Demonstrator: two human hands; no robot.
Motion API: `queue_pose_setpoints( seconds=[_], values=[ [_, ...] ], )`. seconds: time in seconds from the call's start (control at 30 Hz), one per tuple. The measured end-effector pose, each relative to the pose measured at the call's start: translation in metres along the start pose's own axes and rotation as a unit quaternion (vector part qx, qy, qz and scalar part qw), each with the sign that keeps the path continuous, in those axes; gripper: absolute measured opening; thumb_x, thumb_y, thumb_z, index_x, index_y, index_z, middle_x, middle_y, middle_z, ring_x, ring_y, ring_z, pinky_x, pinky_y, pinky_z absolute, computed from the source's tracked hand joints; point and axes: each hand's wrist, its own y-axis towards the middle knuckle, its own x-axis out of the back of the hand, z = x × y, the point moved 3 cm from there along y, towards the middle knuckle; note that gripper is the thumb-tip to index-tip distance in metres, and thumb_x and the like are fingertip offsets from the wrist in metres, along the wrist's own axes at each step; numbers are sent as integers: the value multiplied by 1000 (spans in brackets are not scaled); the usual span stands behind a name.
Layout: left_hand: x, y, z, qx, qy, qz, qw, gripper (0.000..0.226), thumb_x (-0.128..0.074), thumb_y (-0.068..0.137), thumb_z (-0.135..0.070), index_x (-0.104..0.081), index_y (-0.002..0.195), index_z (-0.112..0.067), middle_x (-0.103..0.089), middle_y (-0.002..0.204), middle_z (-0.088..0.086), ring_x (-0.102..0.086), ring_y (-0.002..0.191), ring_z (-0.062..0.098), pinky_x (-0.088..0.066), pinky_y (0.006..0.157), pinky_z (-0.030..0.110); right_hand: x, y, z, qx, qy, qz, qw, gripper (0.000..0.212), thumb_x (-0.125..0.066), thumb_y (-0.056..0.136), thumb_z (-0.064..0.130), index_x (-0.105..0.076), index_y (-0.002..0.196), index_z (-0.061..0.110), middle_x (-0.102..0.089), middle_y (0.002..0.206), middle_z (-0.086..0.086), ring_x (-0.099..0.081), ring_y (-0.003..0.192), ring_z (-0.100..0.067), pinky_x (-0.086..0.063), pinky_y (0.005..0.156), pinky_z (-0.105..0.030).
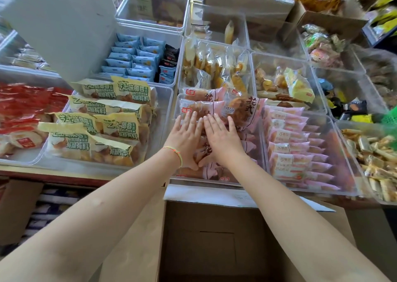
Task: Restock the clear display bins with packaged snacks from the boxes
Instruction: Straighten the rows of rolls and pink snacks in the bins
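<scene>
Over the middle clear bin, pink bread packets are pressed flat under left hand and right hand, side by side, fingers straight; packets' long axis is laid crosswise.

Place: a snack shop counter.
Display: rows of clear display bins packed with wrapped pastries and biscuits.
Stock: an opened cardboard box below the counter.

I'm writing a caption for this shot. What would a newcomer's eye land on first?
Both hands, left hand and right hand, press flat side by side on pink-and-clear wrapped pastry packets in the centre clear plastic bin. Below it gapes an open brown cardboard box; left lie yellow-and-green labelled bread packets.
</scene>
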Motion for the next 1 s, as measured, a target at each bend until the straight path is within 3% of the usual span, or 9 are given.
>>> queue_pose_setpoints(
  seconds=[0.17,0.23,0.37,0.43,0.53,0.73,0.83,0.93,1.0],
  values=[
    [5,13,3,0,5,0,1000,144,-60,61,-85,14,153,-3,18,160,24,16,148,39,7,119,52,4,5,-6,3,38,22,999,139,-62,69,81,16,156,6,17,166,-10,15,153,-26,8,121,-55],
    [3,8,0,-2,11,6,1000,142,-59,63,-83,16,152,-2,20,159,25,18,148,40,5,120,54,11,2,-10,25,99,32,994,134,-63,69,81,5,159,8,9,168,-8,10,154,-24,6,123,-54],
    [6,5,-4,-17,-8,2,1000,144,-56,61,-88,19,153,-7,23,158,26,20,146,42,4,120,56,35,10,-50,-28,281,-130,950,76,-53,91,64,-45,146,13,-36,156,-7,-29,146,-26,-19,121,-47],
    [10,10,-8,-35,-30,-11,999,142,-56,60,-89,19,154,-13,24,158,24,22,146,41,4,120,56,35,26,-77,-101,305,-171,931,51,-55,97,40,-49,138,9,-43,147,-9,-39,138,-28,-31,115,-42],
    [9,17,-9,-30,-51,-5,998,138,-64,62,-81,19,154,-21,26,159,19,24,146,39,2,120,57,16,54,-102,-172,273,-102,941,71,-61,95,28,-27,152,6,-23,162,-15,-21,150,-30,-21,122,-43],
    [1,22,-5,-21,-65,-2,998,136,-69,61,-78,17,154,-28,26,160,14,26,146,34,3,120,56,-3,84,-138,-199,231,-5,952,106,-63,88,61,-6,159,9,-9,167,-11,-5,154,-29,-7,124,-55],
    [-1,23,-5,-18,-65,-6,998,136,-70,60,-78,17,154,-30,25,160,13,26,146,33,4,121,55,-3,88,-138,-204,192,23,960,105,-66,80,70,-26,153,7,-31,157,-17,-25,147,-34,-15,121,-56],
    [-2,24,-4,-15,-68,-3,998,137,-71,60,-78,17,154,-31,25,160,12,26,146,33,5,121,55,-2,82,-132,-207,171,43,962,96,-74,67,75,-52,136,11,-36,147,-17,-29,140,-38,-26,117,-54],
    [-2,24,-4,-14,-69,-1,998,137,-71,59,-78,18,154,-31,26,160,12,26,146,33,5,121,54,-2,75,-129,-198,190,44,961,97,-77,64,74,-51,133,11,-36,144,-18,-29,139,-38,-33,113,-55]
  ],
)
